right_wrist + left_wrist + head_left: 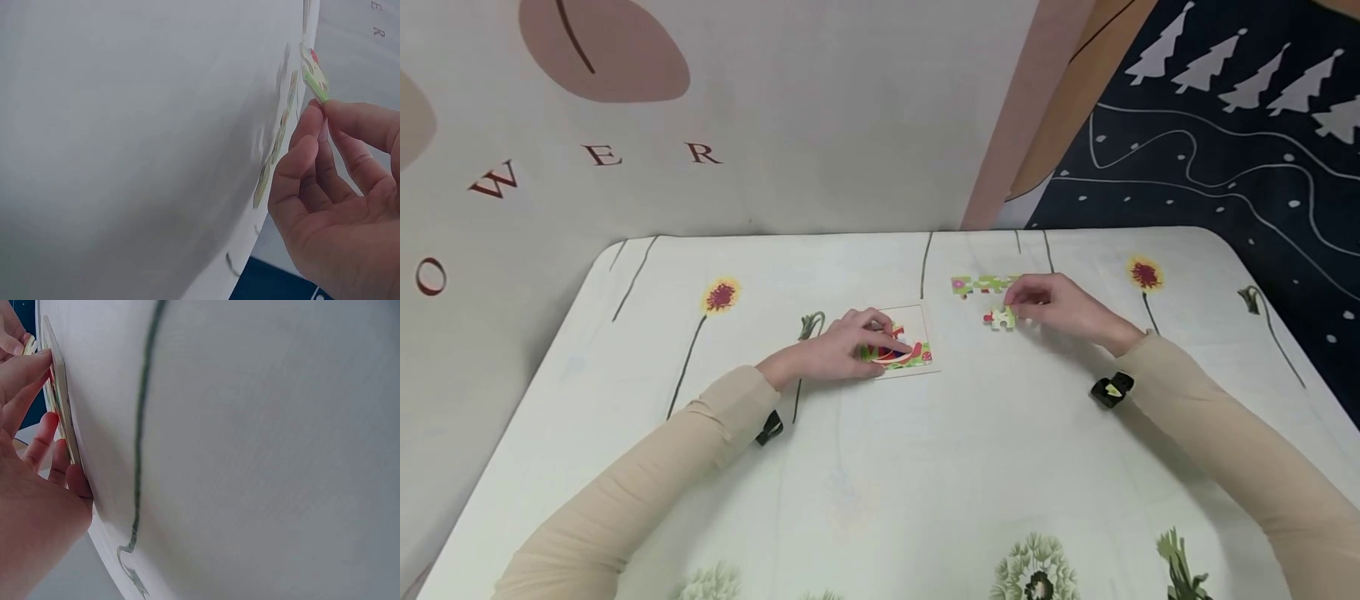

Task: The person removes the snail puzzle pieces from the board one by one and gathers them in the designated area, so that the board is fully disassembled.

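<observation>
My right hand (1066,310) pinches a small jigsaw piece (1002,318), white and green with a red spot, between thumb and fingertips. The right wrist view shows this piece (314,74) raised off the table. Just behind it lie joined green jigsaw pieces (981,284), partly covered by the fingers. My left hand (842,345) rests on a thin puzzle board (906,315), fingers spread over its lower part. Colourful pieces (917,354) in red, green and blue fill that lower part, some hidden under the hand. In the left wrist view, fingertips touch the face of the board (61,381).
A white tablecloth (887,467) with printed flowers covers the table. A pale wall hanging (820,117) with letters rises behind it, and a dark blue cloth (1195,158) with white trees is at the right. Black straps (1111,389) sit at the wrists.
</observation>
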`<state>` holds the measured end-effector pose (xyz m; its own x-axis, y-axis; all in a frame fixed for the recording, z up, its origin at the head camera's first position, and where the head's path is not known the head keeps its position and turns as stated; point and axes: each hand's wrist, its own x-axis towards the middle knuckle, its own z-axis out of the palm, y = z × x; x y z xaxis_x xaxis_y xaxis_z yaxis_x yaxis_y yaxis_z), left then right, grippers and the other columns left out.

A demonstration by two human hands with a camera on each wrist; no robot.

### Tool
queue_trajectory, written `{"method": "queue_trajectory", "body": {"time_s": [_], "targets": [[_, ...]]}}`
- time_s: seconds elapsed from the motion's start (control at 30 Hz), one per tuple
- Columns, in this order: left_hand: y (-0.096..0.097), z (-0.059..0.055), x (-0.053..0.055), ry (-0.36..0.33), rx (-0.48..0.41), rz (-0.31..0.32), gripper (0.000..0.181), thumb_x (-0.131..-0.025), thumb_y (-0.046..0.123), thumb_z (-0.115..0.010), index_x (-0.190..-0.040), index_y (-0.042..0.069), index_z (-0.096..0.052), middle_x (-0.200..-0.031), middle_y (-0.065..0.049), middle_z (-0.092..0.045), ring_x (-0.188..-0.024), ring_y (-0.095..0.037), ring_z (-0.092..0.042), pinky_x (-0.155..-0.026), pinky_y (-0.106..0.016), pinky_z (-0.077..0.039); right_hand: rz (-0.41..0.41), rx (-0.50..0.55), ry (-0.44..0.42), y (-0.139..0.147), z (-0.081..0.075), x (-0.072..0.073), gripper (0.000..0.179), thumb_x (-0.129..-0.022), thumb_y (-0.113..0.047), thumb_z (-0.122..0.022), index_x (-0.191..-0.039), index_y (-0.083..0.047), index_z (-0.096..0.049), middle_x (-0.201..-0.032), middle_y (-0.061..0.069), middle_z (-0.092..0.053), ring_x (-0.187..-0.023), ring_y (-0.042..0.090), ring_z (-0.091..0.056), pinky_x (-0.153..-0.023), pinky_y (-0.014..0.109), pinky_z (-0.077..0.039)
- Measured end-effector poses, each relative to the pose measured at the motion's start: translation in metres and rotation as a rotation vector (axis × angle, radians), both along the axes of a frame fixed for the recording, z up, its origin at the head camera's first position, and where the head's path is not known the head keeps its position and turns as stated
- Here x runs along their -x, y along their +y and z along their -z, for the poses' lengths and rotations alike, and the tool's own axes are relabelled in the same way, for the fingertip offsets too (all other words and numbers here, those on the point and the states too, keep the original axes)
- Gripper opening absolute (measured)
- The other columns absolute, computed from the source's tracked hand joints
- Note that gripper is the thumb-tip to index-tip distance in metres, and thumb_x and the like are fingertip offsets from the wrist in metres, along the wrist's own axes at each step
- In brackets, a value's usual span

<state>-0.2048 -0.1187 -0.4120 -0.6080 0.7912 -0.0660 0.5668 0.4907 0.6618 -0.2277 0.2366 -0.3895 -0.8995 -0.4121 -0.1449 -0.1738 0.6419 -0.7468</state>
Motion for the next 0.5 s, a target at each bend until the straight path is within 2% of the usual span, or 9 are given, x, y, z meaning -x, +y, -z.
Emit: {"method": "queue_trajectory", "body": {"time_s": [0.17, 0.5], "targets": [[0.000, 0.002, 0.001, 0.007, -0.004, -0.002, 0.038, -0.087, 0.011, -0.069, -0.125, 0.016, -0.068, -0.122, -0.003, -0.044, -0.108, -0.027, -0.035, -0.092, -0.045, -0.028, 0.004, 0.020, 0.029, 0.010, 0.000, 0.000, 0.015, -0.093, -0.001, -0.059, -0.106, 0.001, -0.065, -0.101, 0.014, -0.063, -0.085, 0.023, -0.053, -0.072, 0.022, -0.043], [0.001, 0.001, 0.001, -0.007, -0.001, 0.001, 0.039, -0.089, 0.013, -0.068, -0.127, 0.017, -0.066, -0.127, -0.006, -0.043, -0.111, -0.028, -0.035, -0.093, -0.047, -0.028, 0.067, -0.004, -0.008, 0.022, 0.001, 0.004, 0.019, -0.095, -0.003, -0.059, -0.111, 0.003, -0.063, -0.104, 0.017, -0.062, -0.082, 0.025, -0.055, -0.066, 0.026, -0.046]]}}
